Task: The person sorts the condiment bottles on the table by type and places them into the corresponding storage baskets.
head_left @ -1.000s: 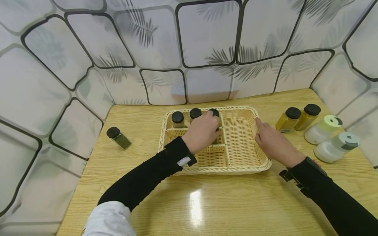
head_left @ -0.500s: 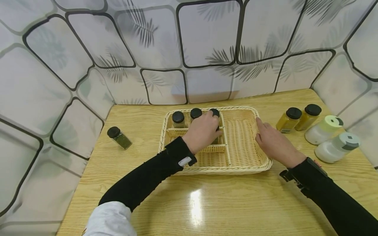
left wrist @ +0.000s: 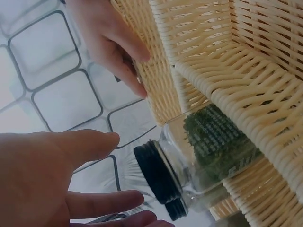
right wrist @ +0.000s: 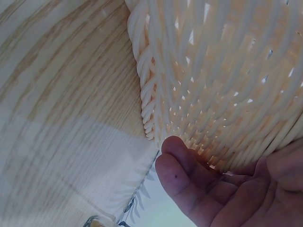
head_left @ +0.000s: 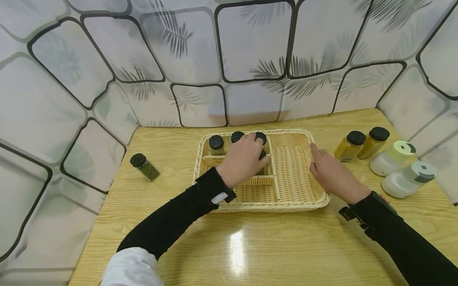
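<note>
A divided wicker basket (head_left: 291,174) stands on the table. Over its compartments hovers my left hand (head_left: 240,159), thumb and fingers spread. The left wrist view shows this hand (left wrist: 42,175) apart from the black lid (left wrist: 157,171) of a glass jar of green herbs (left wrist: 213,137), which sits in a middle compartment. My right hand (head_left: 332,174) grips the basket's right side, and its curled fingers (right wrist: 175,177) lie against the weave in the right wrist view. Along the basket's back row are black-lidded jars, including a left one (head_left: 216,145) and a middle one (head_left: 237,136).
A jar of green herbs (head_left: 144,167) stands on the table left of the basket. To the right are two yellow spice jars (head_left: 348,147) (head_left: 373,142), a white bottle with a yellow-green cap (head_left: 390,159) and one with a grey-white cap (head_left: 408,179). Patterned cloth walls (head_left: 254,99) border the table.
My left hand has drawn slightly left and back from the herb jar's lid, and its fingers have come off it. The right hand stays on the basket.
</note>
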Motion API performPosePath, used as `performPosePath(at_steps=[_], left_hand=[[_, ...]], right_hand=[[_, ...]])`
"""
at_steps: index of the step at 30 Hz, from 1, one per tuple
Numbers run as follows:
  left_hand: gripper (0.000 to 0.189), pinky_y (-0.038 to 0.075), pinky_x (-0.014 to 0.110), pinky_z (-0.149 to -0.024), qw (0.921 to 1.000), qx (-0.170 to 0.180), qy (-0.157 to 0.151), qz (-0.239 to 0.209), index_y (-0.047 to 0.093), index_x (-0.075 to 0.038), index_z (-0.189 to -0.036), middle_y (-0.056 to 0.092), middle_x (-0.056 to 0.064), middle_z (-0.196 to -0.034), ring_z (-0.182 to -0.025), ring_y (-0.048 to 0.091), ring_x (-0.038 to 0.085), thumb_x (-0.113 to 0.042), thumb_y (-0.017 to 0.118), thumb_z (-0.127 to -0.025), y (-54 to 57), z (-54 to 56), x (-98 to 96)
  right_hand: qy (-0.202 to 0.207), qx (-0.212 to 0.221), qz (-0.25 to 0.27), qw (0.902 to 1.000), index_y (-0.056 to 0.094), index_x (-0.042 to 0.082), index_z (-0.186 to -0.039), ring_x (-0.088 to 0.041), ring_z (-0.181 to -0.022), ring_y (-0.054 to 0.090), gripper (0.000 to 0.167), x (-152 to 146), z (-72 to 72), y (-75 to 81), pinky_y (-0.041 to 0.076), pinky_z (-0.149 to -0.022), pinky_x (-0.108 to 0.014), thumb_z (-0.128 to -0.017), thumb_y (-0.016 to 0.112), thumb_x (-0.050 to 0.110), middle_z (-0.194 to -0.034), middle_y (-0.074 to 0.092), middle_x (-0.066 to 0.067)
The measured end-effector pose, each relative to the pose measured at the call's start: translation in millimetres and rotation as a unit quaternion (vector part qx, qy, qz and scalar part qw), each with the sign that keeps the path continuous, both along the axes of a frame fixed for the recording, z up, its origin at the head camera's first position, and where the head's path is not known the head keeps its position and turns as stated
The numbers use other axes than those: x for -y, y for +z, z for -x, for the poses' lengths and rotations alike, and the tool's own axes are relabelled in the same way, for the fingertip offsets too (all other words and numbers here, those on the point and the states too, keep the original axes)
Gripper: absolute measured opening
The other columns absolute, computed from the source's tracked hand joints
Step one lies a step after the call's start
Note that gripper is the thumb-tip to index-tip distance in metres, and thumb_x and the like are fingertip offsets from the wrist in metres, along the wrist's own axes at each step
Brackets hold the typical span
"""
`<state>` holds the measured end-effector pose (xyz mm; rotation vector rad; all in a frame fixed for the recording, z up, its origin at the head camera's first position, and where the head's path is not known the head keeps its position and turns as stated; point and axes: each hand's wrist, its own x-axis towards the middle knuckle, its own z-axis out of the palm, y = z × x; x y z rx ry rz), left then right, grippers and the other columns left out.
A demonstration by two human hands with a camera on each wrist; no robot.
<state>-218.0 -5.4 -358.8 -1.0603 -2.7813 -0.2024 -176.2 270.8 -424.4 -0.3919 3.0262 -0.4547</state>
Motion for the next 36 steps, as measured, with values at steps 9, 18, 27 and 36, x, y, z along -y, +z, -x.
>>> performPosePath(at_steps=[9,18,27,36], left_hand=[[0.034,0.054,0.033,-0.059,0.9985,-0.035,0.023,-0.034,0.069,-0.003,-0.103,0.063,0.014,-0.103,-0.086,0.062,0.025,-0.036,0.061,-0.100,8.8,-5.7,27.1],[0.031,0.054,0.037,-0.062,0.9919,-0.060,0.071,-0.087,0.070,-0.001,-0.106,0.062,0.011,-0.096,-0.085,0.061,0.024,-0.031,0.063,-0.098,23.9,-12.3,69.3],[0.033,0.045,0.037,-0.047,0.9801,-0.106,0.133,-0.102,0.071,-0.006,-0.113,0.066,0.012,-0.103,-0.078,0.061,0.027,-0.034,0.064,-0.097,31.4,-15.3,113.9],[0.036,0.052,0.050,-0.063,0.9673,-0.111,0.194,-0.119,0.070,-0.001,-0.117,0.066,0.019,-0.111,-0.097,0.062,0.037,-0.031,0.064,-0.098,27.8,-15.0,159.6]], right_hand=[[0.000,-0.011,-0.005,0.9999,0.017,-0.016,-0.154,-0.027,-0.078,0.055,0.060,1,-0.5,0.1,0.046,-0.065,-0.039,-0.105,0.039,0.011,-0.135,0.047,-0.043],[-0.001,-0.009,-0.003,1.0000,0.016,-0.015,-0.154,-0.025,-0.073,0.054,0.060,1,-1.1,0.2,0.044,-0.063,-0.037,-0.105,0.039,0.011,-0.137,0.046,-0.044],[-0.002,-0.003,0.010,0.9999,0.014,-0.013,-0.156,-0.016,-0.050,0.039,0.060,1,-0.7,-1.0,0.031,-0.049,-0.030,-0.106,0.037,0.012,-0.138,0.044,-0.044],[-0.005,0.004,0.013,0.9999,0.013,-0.014,-0.156,-0.019,-0.053,0.042,0.060,0,-0.1,-2.4,0.033,-0.052,-0.032,-0.106,0.035,0.013,-0.140,0.041,-0.045]])
